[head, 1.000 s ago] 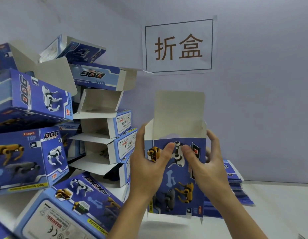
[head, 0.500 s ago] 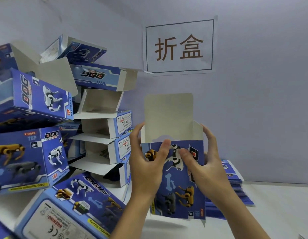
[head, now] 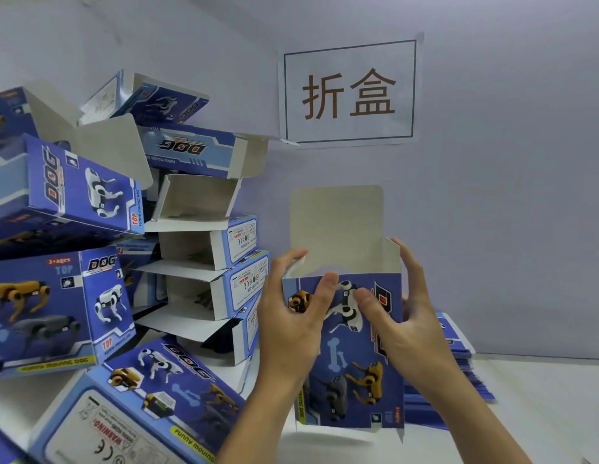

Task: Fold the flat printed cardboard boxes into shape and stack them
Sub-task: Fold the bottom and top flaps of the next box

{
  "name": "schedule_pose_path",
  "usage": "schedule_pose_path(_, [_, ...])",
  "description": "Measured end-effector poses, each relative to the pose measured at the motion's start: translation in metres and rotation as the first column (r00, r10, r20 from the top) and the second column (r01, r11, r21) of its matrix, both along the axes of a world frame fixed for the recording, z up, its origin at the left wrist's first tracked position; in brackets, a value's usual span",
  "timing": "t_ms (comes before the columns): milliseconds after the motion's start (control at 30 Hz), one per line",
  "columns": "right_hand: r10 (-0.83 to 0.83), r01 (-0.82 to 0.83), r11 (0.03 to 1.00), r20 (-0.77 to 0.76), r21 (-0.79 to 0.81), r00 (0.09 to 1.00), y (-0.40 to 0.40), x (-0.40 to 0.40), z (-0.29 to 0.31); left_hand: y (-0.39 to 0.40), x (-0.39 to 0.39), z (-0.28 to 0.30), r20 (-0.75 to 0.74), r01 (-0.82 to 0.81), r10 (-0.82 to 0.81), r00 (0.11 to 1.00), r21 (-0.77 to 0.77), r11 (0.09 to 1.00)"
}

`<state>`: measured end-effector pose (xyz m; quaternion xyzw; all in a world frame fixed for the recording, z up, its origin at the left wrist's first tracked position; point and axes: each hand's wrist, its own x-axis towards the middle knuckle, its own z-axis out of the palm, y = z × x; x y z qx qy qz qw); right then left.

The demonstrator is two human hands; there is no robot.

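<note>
From the head view, both hands hold an upright blue printed box (head: 345, 356) above the white table (head: 542, 396). The left hand (head: 291, 316) and right hand (head: 405, 316) each curl around a side edge, thumbs pressing the front panel; its grey top flap (head: 336, 226) stands open. Folded boxes (head: 204, 262) pile at left, and flat boxes (head: 459, 363) are stacked behind.

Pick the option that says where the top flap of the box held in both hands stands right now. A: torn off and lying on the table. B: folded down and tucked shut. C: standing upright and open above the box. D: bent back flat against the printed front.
C: the plain grey top flap rises upright above the open mouth of the box, which the left hand and the right hand grip from either side.
</note>
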<state>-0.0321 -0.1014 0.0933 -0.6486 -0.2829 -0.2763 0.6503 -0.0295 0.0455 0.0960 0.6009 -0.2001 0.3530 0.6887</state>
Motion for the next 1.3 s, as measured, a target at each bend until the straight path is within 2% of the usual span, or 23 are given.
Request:
schedule_pose_path(167, [0.022, -0.022, 0.999, -0.005, -0.029, 1.000, -0.003, 0.002, -0.001, 0.000, 0.000, 0.001, -0.017, -0.001, 0.001, 1.000, 0.002, 1.000])
schedule_pose_path(467, [-0.004, -0.001, 0.994, -0.041, -0.113, 0.999, -0.009, 0.004, 0.000, -0.002, -0.003, -0.004, -0.004, -0.098, 0.099, 0.995, 0.043, 0.994])
schedule_pose_path(800, [-0.068, 0.070, 0.991, 0.023, -0.118, 0.997, -0.009, -0.005, 0.005, -0.005, -0.006, -0.001, -0.057, -0.006, 0.009, 0.998, 0.057, 0.998])
schedule_pose_path(933, [-0.110, 0.108, 0.987, -0.016, -0.118, 0.994, -0.011, -0.005, 0.004, -0.007, -0.009, 0.000, -0.034, 0.008, -0.006, 0.999, 0.059, 0.998])
schedule_pose_path(1067, [0.067, -0.068, 0.998, -0.130, -0.002, 0.989, -0.020, -0.012, 0.014, -0.008, -0.010, -0.001, -0.042, 0.036, -0.033, 0.999, 0.066, 0.997])
schedule_pose_path(1100, [0.047, -0.046, 0.999, -0.153, 0.009, 0.987, -0.023, -0.014, 0.018, -0.007, -0.010, -0.001, -0.025, 0.009, -0.007, 1.000, 0.090, 0.996])
schedule_pose_path(1167, [-0.148, 0.141, 0.989, -0.181, -0.054, 0.972, -0.029, -0.016, 0.030, -0.006, -0.009, 0.000, 0.055, -0.084, 0.075, 0.996, 0.183, 0.979])
schedule_pose_path(1233, [-0.388, 0.368, 0.920, -0.186, -0.136, 0.903, -0.038, -0.018, 0.040, -0.006, -0.011, 0.003, 0.164, -0.178, 0.135, 0.977, 0.285, 0.942])
schedule_pose_path(1300, [-0.537, 0.495, 0.834, -0.154, -0.243, 0.830, -0.046, -0.023, 0.047, -0.007, -0.012, 0.006, 0.305, -0.308, 0.199, 0.931, 0.365, 0.879])
